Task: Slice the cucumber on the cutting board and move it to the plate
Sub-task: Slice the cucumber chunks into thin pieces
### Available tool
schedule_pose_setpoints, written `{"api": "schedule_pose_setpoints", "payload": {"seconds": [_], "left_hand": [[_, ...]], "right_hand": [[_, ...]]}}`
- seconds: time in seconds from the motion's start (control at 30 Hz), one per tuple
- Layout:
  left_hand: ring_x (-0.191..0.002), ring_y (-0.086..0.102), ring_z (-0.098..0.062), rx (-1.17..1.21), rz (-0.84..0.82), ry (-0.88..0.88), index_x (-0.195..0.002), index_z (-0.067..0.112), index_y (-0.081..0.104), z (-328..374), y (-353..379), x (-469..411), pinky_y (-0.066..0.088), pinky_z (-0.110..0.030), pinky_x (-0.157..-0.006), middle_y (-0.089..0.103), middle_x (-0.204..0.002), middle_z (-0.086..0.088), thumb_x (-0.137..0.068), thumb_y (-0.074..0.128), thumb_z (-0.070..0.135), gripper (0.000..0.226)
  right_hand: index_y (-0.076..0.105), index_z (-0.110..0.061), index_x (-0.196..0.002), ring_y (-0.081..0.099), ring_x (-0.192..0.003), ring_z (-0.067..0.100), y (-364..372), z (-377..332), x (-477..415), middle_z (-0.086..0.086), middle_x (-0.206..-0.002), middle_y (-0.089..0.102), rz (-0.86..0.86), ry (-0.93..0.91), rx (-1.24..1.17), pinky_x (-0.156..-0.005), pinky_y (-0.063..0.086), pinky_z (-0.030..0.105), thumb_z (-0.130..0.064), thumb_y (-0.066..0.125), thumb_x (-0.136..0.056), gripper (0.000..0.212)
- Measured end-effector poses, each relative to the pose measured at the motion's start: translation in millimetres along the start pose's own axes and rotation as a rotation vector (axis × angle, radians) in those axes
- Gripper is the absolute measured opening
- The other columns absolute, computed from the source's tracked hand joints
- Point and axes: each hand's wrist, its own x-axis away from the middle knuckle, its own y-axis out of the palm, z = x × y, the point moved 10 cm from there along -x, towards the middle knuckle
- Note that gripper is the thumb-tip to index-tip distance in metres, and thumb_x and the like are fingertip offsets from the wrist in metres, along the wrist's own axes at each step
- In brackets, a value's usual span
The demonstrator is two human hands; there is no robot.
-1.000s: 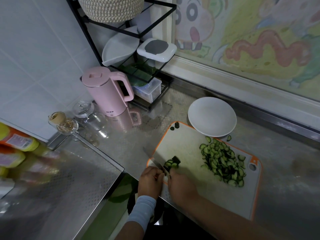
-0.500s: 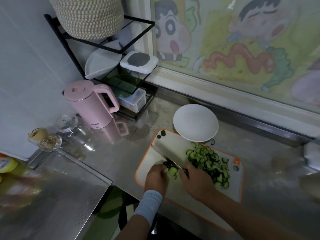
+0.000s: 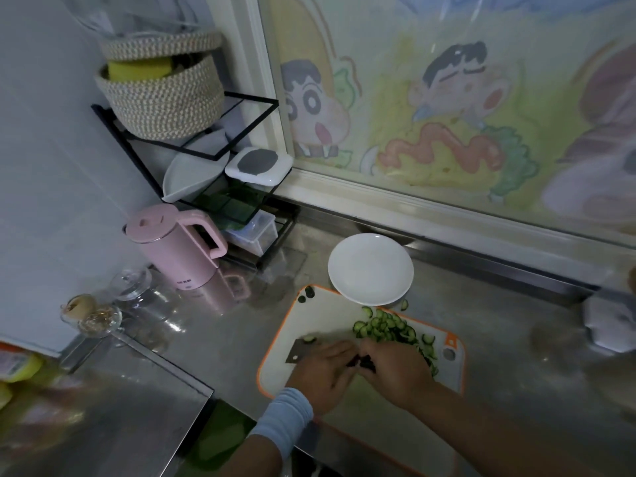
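Our two hands meet low in the frame: the left hand (image 3: pixel 323 368), a pale blue band at its wrist, lies palm down with fingers spread, while the right hand (image 3: pixel 395 370) curls closed, both forearms angling in from below.

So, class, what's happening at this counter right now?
A person is cutting cucumber on the cutting board. The right hand grips the knife by its handle, and the left hand rests beside the blade. A pile of cucumber slices sits on the board; the white plate behind holds nothing yet.
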Motion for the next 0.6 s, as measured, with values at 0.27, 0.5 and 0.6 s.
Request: {"api": "schedule_pose_setpoints", "payload": {"seconds": [0.27, 0.5, 0.6], "left_hand": [[-0.131, 0.037, -0.009, -0.003, 0.034, -0.169, -0.13, 0.026, 0.054, -9, -11, -20, 0.019, -0.016, -0.108, 0.042, -0.142, 0.01, -0.096, 0.03, 0.047, 0.047], [-0.135, 0.031, -0.006, -0.009, -0.122, -0.307, -0.139, 0.034, 0.041, -21, 9, 5, 0.017, -0.016, -0.11, 0.037, -0.146, 0.014, -0.095, 0.023, 0.057, 0.053], [-0.136, 0.029, -0.009, 0.068, -0.122, -0.476, -0.14, 0.029, 0.041, -38, 10, 2, 0.016, -0.02, -0.11, 0.036, -0.147, 0.011, -0.099, 0.03, 0.046, 0.046]], "right_hand": [[0.056, -0.028, -0.095, 0.061, -0.083, 0.019, -28, 12, 10, -0.001, -0.089, 0.066, -0.035, -0.04, 0.026, -0.057, 0.034, 0.028, -0.047, 0.051, -0.088, 0.021], [0.052, -0.023, -0.088, 0.06, -0.075, 0.021, -36, 21, 13, 0.001, -0.082, 0.064, -0.032, -0.072, 0.105, -0.05, 0.031, 0.029, -0.044, 0.048, -0.085, 0.022], [0.054, -0.028, -0.088, 0.06, -0.072, 0.019, -38, 26, 17, -0.002, -0.08, 0.064, -0.044, -0.085, 0.068, -0.045, 0.024, 0.027, -0.042, 0.05, -0.083, 0.016]]}}
